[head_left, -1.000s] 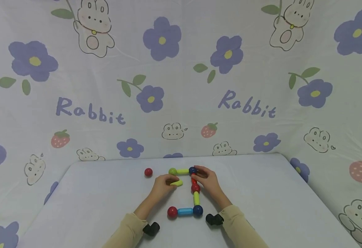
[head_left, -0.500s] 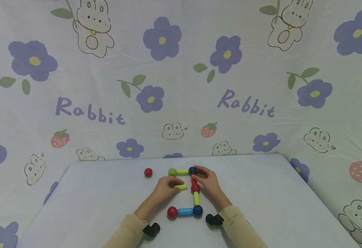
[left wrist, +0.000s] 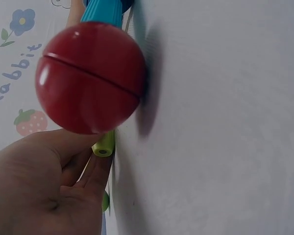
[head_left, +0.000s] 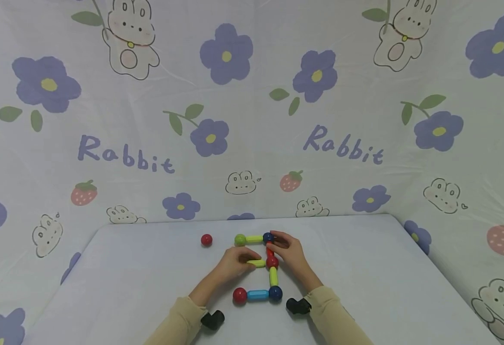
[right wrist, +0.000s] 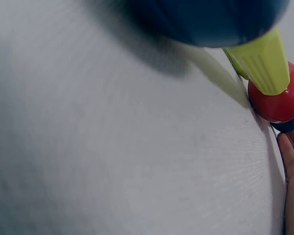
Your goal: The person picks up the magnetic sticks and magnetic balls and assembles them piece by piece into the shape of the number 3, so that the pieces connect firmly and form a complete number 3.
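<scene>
My left hand (head_left: 233,262) pinches a yellow-green building rod (head_left: 257,263) between thumb and fingers. The rod's right end is right at the red ball (head_left: 272,262) in the middle of a ball-and-rod chain. In the left wrist view a dark spot marks the near end of the held rod (left wrist: 104,147). My right hand (head_left: 289,250) grips the chain's far corner, fingers at the dark blue ball (head_left: 268,237) and thumb by the red rod (head_left: 270,249). From that corner another yellow-green rod (head_left: 254,238) runs left to a green ball (head_left: 240,239).
Toward the front, a yellow-green rod (head_left: 274,276) leads to a second blue ball (head_left: 275,293), then a blue rod (head_left: 258,294) and a red ball (head_left: 240,295). A loose red ball (head_left: 206,240) lies at back left on the white table (head_left: 139,278). A printed cloth (head_left: 252,110) hangs behind.
My left hand has moved right and slightly nearer, bringing the yellow-green rod from the space inside the chain up to the middle red ball. The right hand has stayed in place.
</scene>
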A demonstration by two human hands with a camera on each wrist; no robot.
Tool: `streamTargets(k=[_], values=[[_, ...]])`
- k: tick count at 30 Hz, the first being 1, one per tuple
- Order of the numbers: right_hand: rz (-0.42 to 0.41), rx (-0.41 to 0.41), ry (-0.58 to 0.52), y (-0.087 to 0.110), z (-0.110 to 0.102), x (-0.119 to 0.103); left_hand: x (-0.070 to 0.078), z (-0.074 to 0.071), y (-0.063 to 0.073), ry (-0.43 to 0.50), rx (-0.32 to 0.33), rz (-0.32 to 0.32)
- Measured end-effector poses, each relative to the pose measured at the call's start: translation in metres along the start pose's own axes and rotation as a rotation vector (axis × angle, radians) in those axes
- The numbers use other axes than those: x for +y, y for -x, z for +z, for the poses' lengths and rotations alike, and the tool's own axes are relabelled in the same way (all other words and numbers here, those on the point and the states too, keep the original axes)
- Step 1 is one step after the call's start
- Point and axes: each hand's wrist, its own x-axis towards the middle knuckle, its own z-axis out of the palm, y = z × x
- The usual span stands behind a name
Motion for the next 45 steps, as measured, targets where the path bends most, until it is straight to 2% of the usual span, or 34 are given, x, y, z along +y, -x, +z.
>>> streamTargets(k=[14,19,27,29,31,34,36,45], values=[[0.008,-0.005,-0.003,0.0,0.0,0.001,-0.005,0.001,-0.002,0.028,-0.02,-0.004],[-0.001,-0.009,-0.006,0.001,-0.001,-0.001,-0.006,0.001,-0.002,0.044,-0.022,0.018],[0.007,-0.003,-0.012,0.001,0.0,-0.003,-0.004,-0.001,0.0,0.064,-0.026,0.036],[0.001,-0.02,-0.014,0.005,-0.001,-0.011,-0.003,-0.001,0.0,0.072,-0.023,0.033],[0.0,-0.027,-0.026,0.005,-0.001,-0.011,-0.003,-0.001,0.0,0.08,-0.019,0.027],[0.0,-0.029,-0.025,0.005,-0.001,-0.011,-0.003,-0.001,0.0,0.085,-0.005,0.013],[-0.007,-0.013,-0.02,0.002,0.001,-0.002,-0.003,-0.001,0.0,0.088,0.009,0.004],[0.005,-0.009,-0.004,0.005,0.0,-0.012,-0.004,-0.007,0.001,0.097,0.105,-0.037]])
